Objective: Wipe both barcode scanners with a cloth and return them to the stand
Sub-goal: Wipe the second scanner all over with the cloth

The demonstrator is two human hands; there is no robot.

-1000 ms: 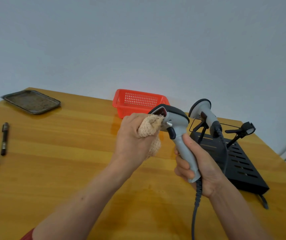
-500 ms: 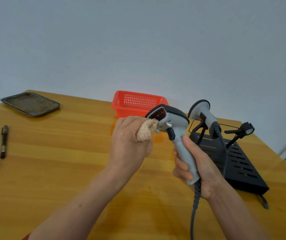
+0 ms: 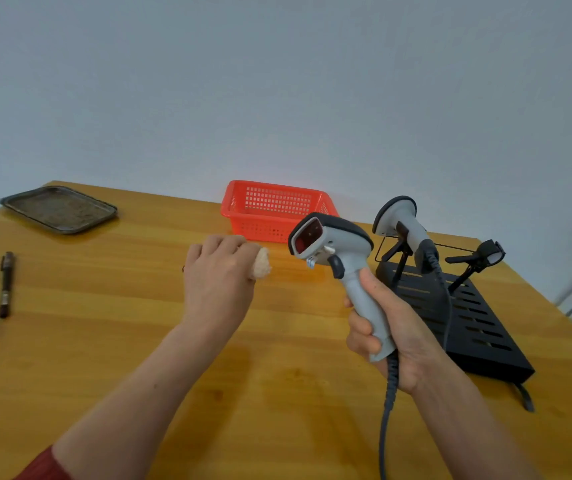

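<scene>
Pulled clear leftward, beige fluffy cloth [image 3: 263, 267] balled in fisted left hand [image 3: 218, 275]; right of centre, grey pistol-grip plastic barcode scanner [image 3: 340, 251] clasped at the handle by right hand [image 3: 391, 337], likely ready for black slotted metal stand [image 3: 478, 327] at right.

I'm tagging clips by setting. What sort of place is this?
Probably a plain office or test desk: a wooden table against a bare wall, a black scanner stand, a red basket.

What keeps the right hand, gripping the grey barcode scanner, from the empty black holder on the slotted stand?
Probably nothing; it looks reachable. The right hand holds the grey barcode scanner beside the stand; the empty holder stands unobstructed, with the docked scanner just left of it.
</scene>
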